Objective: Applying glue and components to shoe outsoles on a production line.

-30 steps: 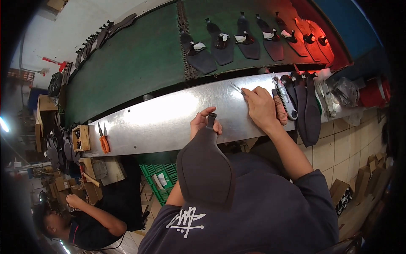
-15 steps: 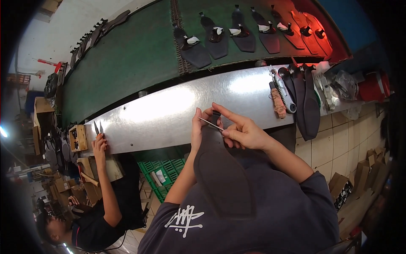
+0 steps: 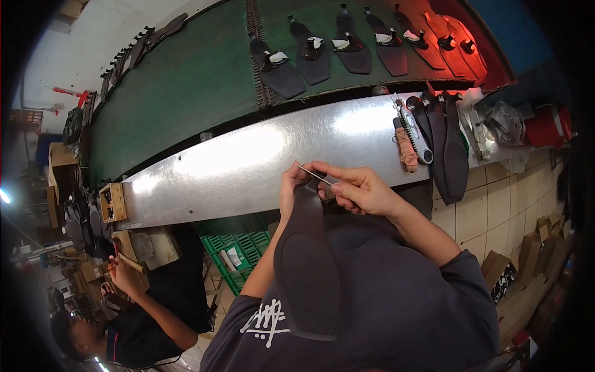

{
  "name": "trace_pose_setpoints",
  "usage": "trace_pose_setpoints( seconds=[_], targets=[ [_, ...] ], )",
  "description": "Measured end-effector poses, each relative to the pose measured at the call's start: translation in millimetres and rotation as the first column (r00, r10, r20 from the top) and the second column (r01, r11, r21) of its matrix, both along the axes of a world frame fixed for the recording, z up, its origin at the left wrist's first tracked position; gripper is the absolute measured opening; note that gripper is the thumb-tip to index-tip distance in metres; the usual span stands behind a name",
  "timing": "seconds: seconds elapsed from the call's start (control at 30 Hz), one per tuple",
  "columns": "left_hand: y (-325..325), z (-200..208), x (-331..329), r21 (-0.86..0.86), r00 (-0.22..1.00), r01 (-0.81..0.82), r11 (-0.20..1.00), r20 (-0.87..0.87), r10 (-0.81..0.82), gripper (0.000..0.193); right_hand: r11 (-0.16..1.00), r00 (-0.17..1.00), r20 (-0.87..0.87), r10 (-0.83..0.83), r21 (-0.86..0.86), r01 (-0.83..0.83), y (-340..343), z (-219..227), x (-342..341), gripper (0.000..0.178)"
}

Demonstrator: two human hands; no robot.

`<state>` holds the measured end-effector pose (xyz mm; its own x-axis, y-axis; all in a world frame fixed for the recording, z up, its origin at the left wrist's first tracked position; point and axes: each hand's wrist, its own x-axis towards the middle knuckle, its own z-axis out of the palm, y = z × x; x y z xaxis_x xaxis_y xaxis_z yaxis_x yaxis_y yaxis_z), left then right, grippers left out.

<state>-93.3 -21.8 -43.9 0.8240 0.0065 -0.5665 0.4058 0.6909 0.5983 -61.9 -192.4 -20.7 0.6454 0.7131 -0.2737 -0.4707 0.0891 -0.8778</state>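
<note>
A long dark brown insole [image 3: 307, 266] with a square end hangs in front of my chest, its narrow end up. My left hand [image 3: 290, 191] is closed round that narrow end. Between thumb and fingers, my right hand [image 3: 367, 191] pinches a thin, straight metal tool [image 3: 317, 175]. The tool crosses just above the insole's narrow end, its tip beside my left fingers. My hands partly hide the narrow end, and the tool's exact kind is unclear.
Ahead runs a shiny metal ledge [image 3: 248, 167] beside a green conveyor belt [image 3: 186, 93] carrying several dark insoles with small straps. A utility knife [image 3: 414, 133] and stacked insoles [image 3: 455, 155] lie right. Lower left are a green crate [image 3: 245, 254] and a co-worker's hand [image 3: 124, 276].
The insole has swung slightly left and its narrow end has dropped behind my fingers. My right fingers have curled closer. The co-worker's hand has moved from the ledge down toward their body.
</note>
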Motion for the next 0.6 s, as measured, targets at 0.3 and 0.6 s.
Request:
trace_pose_setpoints(
  seconds=[0.3, 0.6],
  targets=[
    [-0.1, -12.5, 3.2, -0.020, 0.999, 0.041, 0.999, -0.012, -0.041, 0.048, 0.999, 0.992, -0.115, 0.043, 0.007, -0.043, -12.0, -6.8, 4.9, 0.049],
    [-5.6, 0.2, 8.1, 0.036, 0.997, 0.042, 0.999, -0.060, -0.039, 0.050, 0.995, 1.000, 0.015, 0.022, -0.100, -0.020, -12.6, 5.2, 3.0, 0.050]
  ],
)
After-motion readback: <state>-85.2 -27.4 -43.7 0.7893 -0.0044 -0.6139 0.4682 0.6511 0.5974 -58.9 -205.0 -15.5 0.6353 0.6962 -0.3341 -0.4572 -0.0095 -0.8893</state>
